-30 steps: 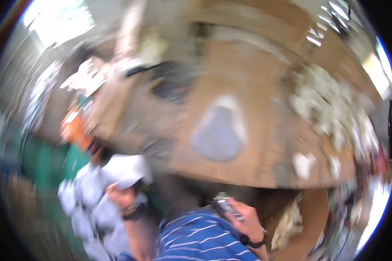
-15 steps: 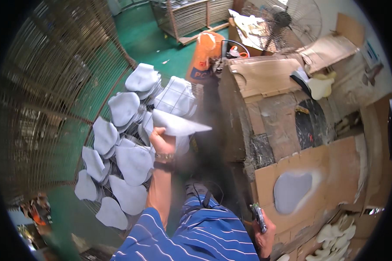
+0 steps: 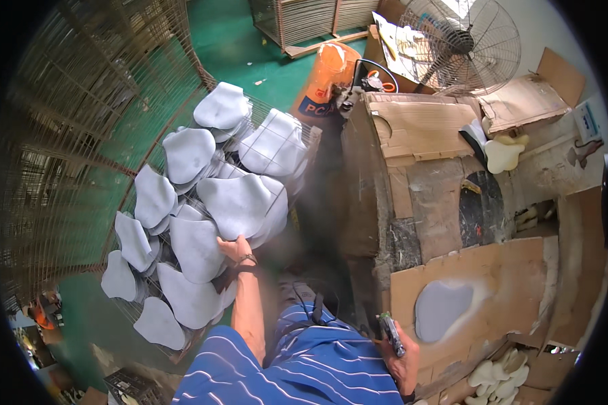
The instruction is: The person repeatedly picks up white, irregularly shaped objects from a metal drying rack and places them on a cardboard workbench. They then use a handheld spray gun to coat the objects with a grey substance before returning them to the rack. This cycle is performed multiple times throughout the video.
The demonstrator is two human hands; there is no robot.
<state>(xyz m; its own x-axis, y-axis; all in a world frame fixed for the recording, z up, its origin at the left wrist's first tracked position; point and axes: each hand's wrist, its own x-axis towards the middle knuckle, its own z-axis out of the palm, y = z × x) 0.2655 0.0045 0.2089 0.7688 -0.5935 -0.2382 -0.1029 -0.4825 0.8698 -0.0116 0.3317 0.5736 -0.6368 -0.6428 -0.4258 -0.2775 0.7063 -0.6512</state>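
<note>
My left hand is closed at the near edge of a light grey, curved-edged sheet piece, which lies over other grey pieces on the wire rack; the fingertips are partly hidden. In my right hand, low at the right, is a small silver tool with a green tip, which looks like a spray gun. Beside it, a single grey piece lies flat on a cardboard sheet, with a whitish haze around its edge.
Several stacks of grey pieces cover the rack. To the right stands a cardboard-covered bench with a large fan behind it. An orange drum stands at the far middle. Cream-coloured pieces are piled at the lower right.
My left hand has moved down and left, bringing the grey piece from mid-air onto the rack's stacks. The right hand still holds the silver tool. The whole view has shifted slightly.
</note>
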